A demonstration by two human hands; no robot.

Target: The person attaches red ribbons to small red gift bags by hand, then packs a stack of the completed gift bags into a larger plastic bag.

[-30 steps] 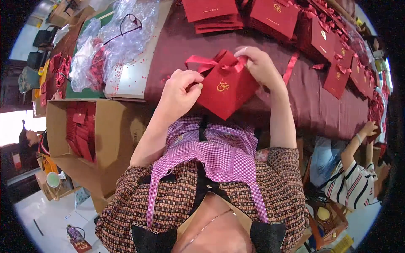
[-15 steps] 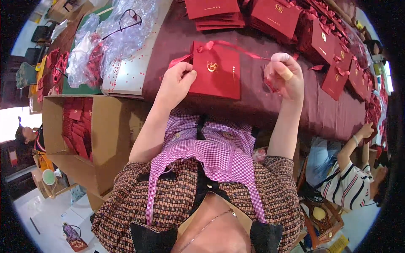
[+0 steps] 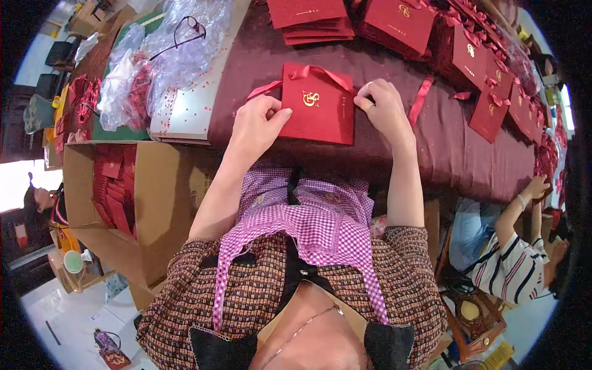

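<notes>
A flat red paper gift bag (image 3: 320, 114) with a gold emblem lies in front of me at the table's near edge. A red satin ribbon (image 3: 330, 75) runs through its top, with ends out to both sides. My left hand (image 3: 259, 123) is closed at the bag's left edge, thumb against it; the fingertips behind are hidden. My right hand (image 3: 381, 111) pinches the ribbon beside the bag's upper right edge. Right of that hand, a loose stretch of ribbon (image 3: 421, 98) lies on the dark red tablecloth (image 3: 456, 145).
Stacks of red gift bags (image 3: 401, 24) line the table's far and right sides. Crumpled clear plastic (image 3: 179, 55) and glasses (image 3: 188, 31) lie at left. A cardboard box (image 3: 163, 191) of red bags stands lower left. A person in a striped shirt (image 3: 509, 268) works at right.
My right hand has come left and slightly down, bringing the ribbon close to the bag's right edge. A ribbon length now shows right of that hand. My left hand stays at the left edge.
</notes>
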